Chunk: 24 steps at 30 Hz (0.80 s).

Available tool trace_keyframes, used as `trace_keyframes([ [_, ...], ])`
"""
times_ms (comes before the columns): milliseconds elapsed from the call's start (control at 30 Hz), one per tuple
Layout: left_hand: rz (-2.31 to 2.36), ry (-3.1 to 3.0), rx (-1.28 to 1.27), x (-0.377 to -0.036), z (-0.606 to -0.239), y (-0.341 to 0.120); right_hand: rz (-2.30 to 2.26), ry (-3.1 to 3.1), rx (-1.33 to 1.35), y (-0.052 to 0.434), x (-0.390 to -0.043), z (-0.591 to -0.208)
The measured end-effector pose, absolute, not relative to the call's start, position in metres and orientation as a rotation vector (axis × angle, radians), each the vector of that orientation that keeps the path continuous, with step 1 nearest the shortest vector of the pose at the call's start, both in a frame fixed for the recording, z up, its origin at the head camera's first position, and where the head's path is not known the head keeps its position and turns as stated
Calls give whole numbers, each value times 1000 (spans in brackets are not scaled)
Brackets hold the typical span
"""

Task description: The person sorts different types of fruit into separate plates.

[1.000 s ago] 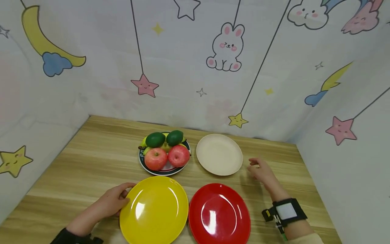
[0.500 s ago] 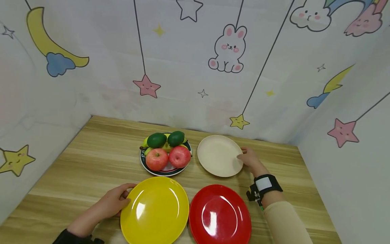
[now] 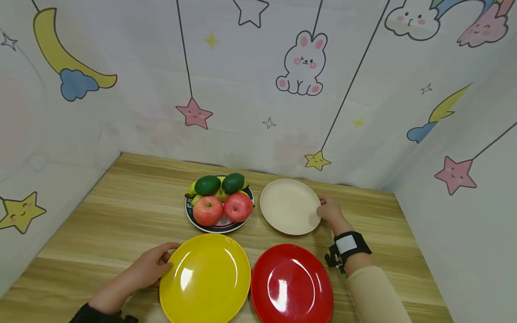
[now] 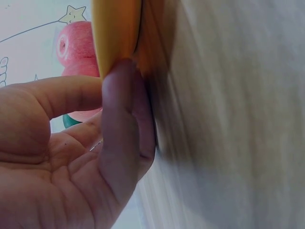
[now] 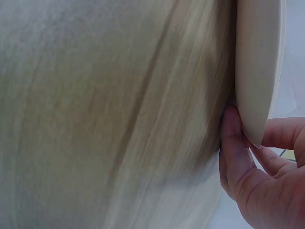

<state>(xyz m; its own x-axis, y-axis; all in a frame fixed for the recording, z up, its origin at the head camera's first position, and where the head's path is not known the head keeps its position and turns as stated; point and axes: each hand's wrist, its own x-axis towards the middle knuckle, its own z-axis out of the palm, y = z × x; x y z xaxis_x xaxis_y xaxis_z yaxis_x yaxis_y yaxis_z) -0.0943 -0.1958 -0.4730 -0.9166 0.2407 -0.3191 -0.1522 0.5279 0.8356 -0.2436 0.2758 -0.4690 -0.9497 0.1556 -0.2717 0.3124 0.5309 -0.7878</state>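
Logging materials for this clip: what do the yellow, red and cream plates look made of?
Yellow plate and red plate: probably glossy plastic or melamine, given the sharp white glare streaks. Cream plate: matte, no glare, with a thin dull rim in the right wrist view; possibly plastic or a fibre composite, but the look leaves that open.

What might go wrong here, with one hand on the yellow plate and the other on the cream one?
The right hand grips only the edge of the round cream plate, with fingertips under its rim; lifted that way, it might tip or slip. It sits close to the dark-rimmed plate heaped with red apples and green avocados, so a swing could knock fruit off. The left hand holds the glossy round yellow plate, which lies beside the glossy round red plate and may bump it.
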Motion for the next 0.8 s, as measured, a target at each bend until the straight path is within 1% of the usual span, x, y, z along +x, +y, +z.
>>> trace_keyframes([
  [200, 1376, 2343, 97, -94, -473, -197, -1272, 2694, 302, 272, -241, -469],
  [400, 1386, 2329, 98, -95, -475, -199, -1294, 2700, 239, 269, -238, -471],
  [800, 1394, 2307, 75, -95, -475, -200, -1228, 2687, 277, 266, -236, -470],
])
